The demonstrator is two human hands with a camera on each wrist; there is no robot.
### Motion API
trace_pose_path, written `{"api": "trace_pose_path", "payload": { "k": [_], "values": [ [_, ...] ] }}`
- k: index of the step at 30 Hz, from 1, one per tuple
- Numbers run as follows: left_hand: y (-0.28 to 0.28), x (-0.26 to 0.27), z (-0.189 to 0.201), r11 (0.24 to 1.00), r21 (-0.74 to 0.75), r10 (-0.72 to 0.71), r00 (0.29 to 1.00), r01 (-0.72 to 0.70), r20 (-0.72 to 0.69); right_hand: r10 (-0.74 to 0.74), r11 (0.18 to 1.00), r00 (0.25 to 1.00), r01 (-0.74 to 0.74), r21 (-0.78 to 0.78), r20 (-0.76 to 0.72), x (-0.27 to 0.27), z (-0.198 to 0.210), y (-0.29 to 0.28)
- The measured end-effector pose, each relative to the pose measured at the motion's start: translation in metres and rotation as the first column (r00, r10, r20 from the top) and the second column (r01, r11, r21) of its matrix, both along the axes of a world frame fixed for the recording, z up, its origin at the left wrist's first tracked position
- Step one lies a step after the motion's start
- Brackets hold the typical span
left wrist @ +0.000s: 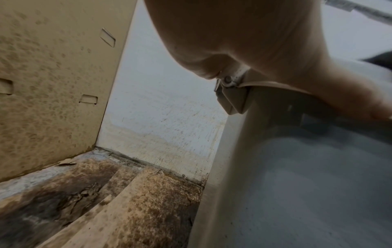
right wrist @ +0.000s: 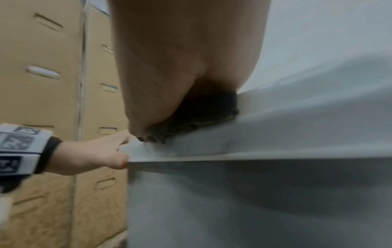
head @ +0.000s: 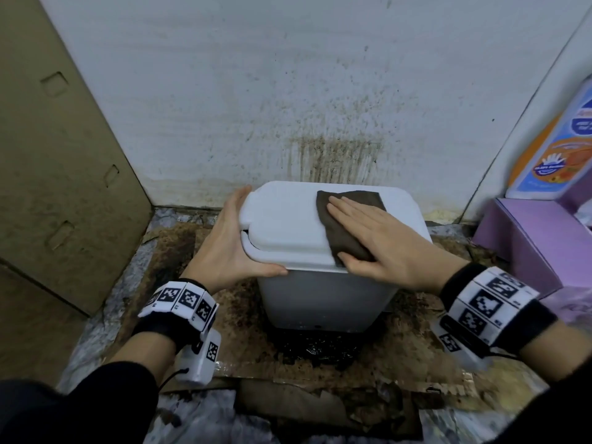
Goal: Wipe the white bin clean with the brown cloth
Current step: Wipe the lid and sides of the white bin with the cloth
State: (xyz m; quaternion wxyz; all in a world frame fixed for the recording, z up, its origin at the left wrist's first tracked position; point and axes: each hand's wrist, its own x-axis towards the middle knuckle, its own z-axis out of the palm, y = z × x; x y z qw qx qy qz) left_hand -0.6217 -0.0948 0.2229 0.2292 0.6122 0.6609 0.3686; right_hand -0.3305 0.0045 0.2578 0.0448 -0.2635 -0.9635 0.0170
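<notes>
Head view: upright white bin (head: 288, 225), long axis left-right, gripped by my left hand (head: 227, 248). My right hand (head: 381, 238) lies flat on the brown cloth (head: 334, 235); package (head: 554, 155) writing unreadable.

In the middle, just before the white painted wall (head: 256, 75): white rectangular plastic bin (head: 320, 299), on a flat sheet of stained brown cardboard (head: 243, 328). On the right half of its lid (head: 282, 225): folded brown cloth (head: 346, 225), under the flat right hand (head: 384, 245). Around the lid's left edge: left hand (head: 230, 248). Left of the bin, apart: tall tan cardboard box (head: 57, 161). To the right: purple cardboard box (head: 538, 248), orange-and-blue labelled packet (head: 557, 149) at its far side.
</notes>
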Motion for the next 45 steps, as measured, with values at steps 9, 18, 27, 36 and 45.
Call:
{"api": "trace_pose_path", "payload": {
  "k": [9,18,27,36,45],
  "values": [
    [-0.002,0.002,0.004,0.999,-0.032,-0.010,1.000,0.010,-0.005,-0.161,0.979,0.976,0.138,-0.151,-0.147,0.038,0.001,0.001],
    [0.007,0.014,0.003,0.980,-0.120,0.175,0.975,-0.159,0.138,-0.408,0.910,0.894,0.383,-0.157,-0.184,0.023,-0.001,0.002],
    [0.009,0.029,0.009,0.906,-0.243,0.368,0.928,-0.345,0.056,-0.590,0.794,0.794,0.538,-0.283,-0.146,0.023,0.001,0.021],
    [0.013,0.019,0.005,0.925,-0.221,0.335,0.937,-0.309,0.094,-0.641,0.700,0.744,0.468,-0.539,-0.188,0.030,0.005,0.044],
    [0.009,0.019,0.004,0.935,-0.198,0.325,0.934,-0.294,0.149,-0.671,0.645,0.699,0.385,-0.660,-0.248,0.035,0.010,0.052]
  ]
}}
